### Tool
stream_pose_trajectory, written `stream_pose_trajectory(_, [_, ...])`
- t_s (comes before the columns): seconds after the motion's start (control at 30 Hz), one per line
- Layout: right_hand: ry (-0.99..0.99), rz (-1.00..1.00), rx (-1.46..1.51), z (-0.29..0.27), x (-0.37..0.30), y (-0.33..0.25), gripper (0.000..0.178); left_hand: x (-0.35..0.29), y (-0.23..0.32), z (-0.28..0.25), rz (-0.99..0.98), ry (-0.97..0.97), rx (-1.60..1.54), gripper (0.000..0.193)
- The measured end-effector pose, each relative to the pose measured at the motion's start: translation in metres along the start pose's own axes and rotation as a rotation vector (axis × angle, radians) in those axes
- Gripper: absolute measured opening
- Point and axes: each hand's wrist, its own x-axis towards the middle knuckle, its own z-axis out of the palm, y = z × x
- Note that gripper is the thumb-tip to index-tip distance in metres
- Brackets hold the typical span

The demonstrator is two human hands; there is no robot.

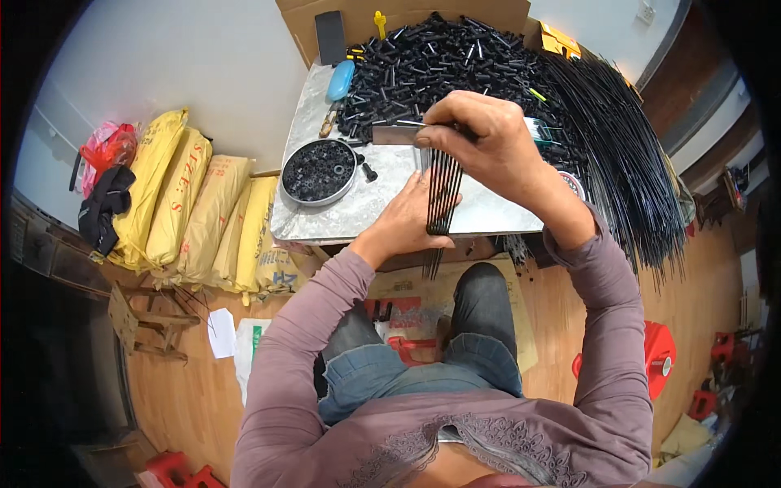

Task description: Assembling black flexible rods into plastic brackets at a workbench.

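My left hand (400,218) is closed around a bundle of thin black rods (444,191) near the table's front edge. The rods stand side by side, and their lower ends hang below the edge. Above them, my right hand (486,140) has its thumb and fingers pinched together at the rods' upper ends. A thin, shiny sliver pokes out to the left of those fingertips; what they grip is mostly hidden. Just beside them stands a grey metal block (394,135). Behind my right hand lies a big heap of short black tubes (439,69).
A round dish (285,183) of small black rings stands at left on the table (329,218), by a loose black fitting (369,172). Long black rods (630,154) overhang the right side. Yellow sacks (175,199) lean on the left wall. A blue case (342,80) lies behind the dish.
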Motion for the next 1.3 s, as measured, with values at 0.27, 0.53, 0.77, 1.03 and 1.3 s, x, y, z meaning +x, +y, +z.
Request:
stream_pose_trajectory(0.27, [0.016, 0.768, 0.119, -0.018, -0.017, 0.095, 0.027, -0.014, -0.012, 0.013, -0.086, 0.021, 0.048, 0.091])
stream_pose_trajectory(0.53, [-0.357, 0.203, -0.162, 0.126, -0.084, 0.174, 0.022, -0.006, -0.011, 0.010, -0.237, -0.068, 0.088, 0.100])
stream_pose_trajectory(0.77, [-0.499, 0.846, -0.568, -0.025, -0.074, 0.190, 0.023, -0.003, -0.005, 0.010, -0.111, -0.041, 0.110, 0.099])
stream_pose_trajectory(1.03, [-0.342, 0.532, -0.637, -0.016, -0.092, 0.208, 0.010, -0.001, 0.009, 0.002, -0.222, -0.165, 0.182, 0.103])
stream_pose_trajectory(1.3, [-0.190, 0.374, -0.582, -0.025, -0.089, 0.196, 0.010, 0.000, 0.009, 0.005, -0.205, -0.174, 0.179, 0.104])
